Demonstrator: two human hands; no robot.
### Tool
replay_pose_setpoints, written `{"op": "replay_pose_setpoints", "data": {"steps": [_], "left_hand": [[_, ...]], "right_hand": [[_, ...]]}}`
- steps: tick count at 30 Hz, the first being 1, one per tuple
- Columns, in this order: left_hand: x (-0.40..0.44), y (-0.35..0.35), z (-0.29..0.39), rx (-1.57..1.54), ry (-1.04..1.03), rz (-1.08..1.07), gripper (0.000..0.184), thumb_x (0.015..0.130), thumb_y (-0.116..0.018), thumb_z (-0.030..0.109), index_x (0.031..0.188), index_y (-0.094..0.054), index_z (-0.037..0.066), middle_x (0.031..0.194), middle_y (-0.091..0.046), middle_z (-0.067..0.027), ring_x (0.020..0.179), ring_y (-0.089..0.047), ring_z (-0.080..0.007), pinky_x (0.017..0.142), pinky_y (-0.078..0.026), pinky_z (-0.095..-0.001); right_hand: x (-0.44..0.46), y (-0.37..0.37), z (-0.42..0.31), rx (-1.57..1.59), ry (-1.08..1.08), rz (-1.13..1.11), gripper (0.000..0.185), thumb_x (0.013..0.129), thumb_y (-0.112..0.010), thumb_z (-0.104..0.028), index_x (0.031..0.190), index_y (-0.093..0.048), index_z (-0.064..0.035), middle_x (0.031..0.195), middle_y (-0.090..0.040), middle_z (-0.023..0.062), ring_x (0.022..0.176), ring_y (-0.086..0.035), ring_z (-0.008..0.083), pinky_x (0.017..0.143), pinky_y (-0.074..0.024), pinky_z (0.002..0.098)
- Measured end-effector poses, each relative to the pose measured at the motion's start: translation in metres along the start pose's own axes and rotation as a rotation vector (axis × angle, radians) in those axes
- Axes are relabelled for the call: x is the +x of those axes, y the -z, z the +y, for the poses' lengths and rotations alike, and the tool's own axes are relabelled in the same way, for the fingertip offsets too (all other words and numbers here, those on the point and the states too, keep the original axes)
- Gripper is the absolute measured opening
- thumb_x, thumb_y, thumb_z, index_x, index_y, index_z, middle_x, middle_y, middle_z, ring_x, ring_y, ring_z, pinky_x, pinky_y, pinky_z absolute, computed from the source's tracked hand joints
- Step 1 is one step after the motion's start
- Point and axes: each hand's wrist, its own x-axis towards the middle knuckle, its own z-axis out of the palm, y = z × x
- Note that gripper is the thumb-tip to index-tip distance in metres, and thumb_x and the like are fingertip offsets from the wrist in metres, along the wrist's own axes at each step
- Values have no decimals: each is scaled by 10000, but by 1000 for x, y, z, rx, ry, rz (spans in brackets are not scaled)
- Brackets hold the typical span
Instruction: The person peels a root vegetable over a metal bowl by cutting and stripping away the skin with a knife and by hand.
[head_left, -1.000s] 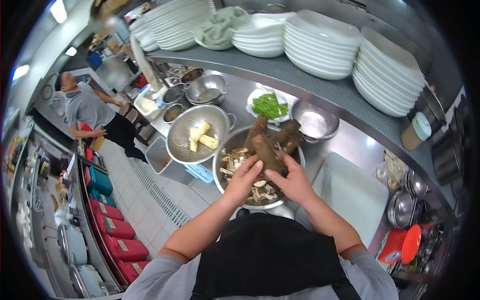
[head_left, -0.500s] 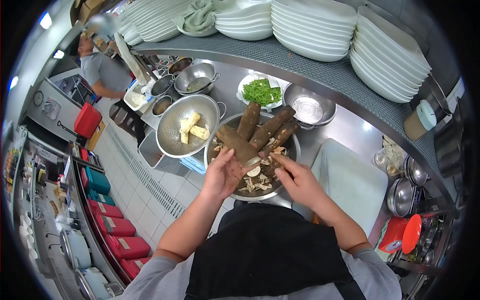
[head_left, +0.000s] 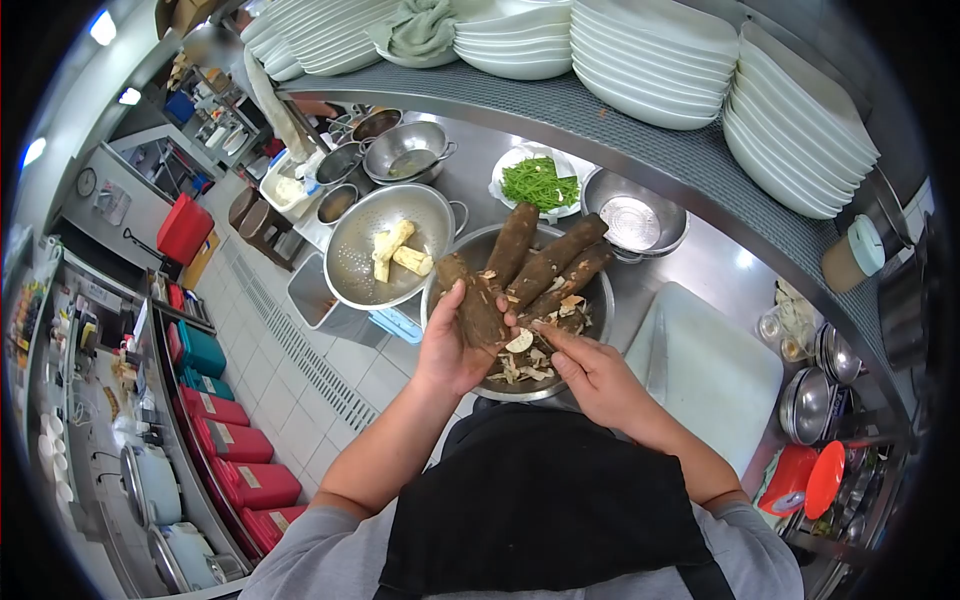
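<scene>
My left hand [head_left: 452,345] is wrapped round a brown, rough-skinned cassava root [head_left: 475,305], tilted over a metal bowl [head_left: 603,318]. My right hand [head_left: 588,365] is close by on the right, its fingers pinched near the root's lower end; what they hold, if anything, I cannot make out. Several more unpeeled cassava roots [head_left: 555,262] lean inside the bowl. Below them lie peel scraps [head_left: 520,368] and a pale round cut piece [head_left: 520,341]. Left of the bowl, a metal colander [head_left: 350,240] contains pale peeled pieces [head_left: 400,252].
A white cutting board [head_left: 715,375] lies to the right. Behind the bowl are a plate of green beans [head_left: 540,184] and a metal basin [head_left: 632,222]. Stacked white dishes [head_left: 650,60] stand on the overhead shelf. A grey bin [head_left: 335,310] is at the left.
The root in my left hand has turned more upright, its lower end shifting left, with my fingers now round it. The person at the far left has nearly gone from view. The view has shifted slightly.
</scene>
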Motion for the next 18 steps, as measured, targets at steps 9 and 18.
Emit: {"op": "replay_pose_setpoints", "data": {"steps": [9, 18], "left_hand": [[4, -2, -9, 71, -170, 68, 592, 900, -583, 656, 1179, -530, 137, 983, -548, -25, 972, -533, -185, 903, -449, -374], [7, -11, -11, 65, -238, 46, 610, 885, -635, 602, 1232, -511, 116, 999, -558, -15, 992, -542, -167, 907, -465, -347]], "right_hand": [[5, -8, -17, 290, -117, -88, 509, 1044, -489, -146, 1542, -387, -139, 820, -605, 20, 626, -527, 81, 607, -468, 246], [13, -9, -25, 469, -227, -165, 532, 1053, -475, -133, 1568, -346, -160, 783, -535, -10, 639, -466, 57, 613, -435, 228]]}}
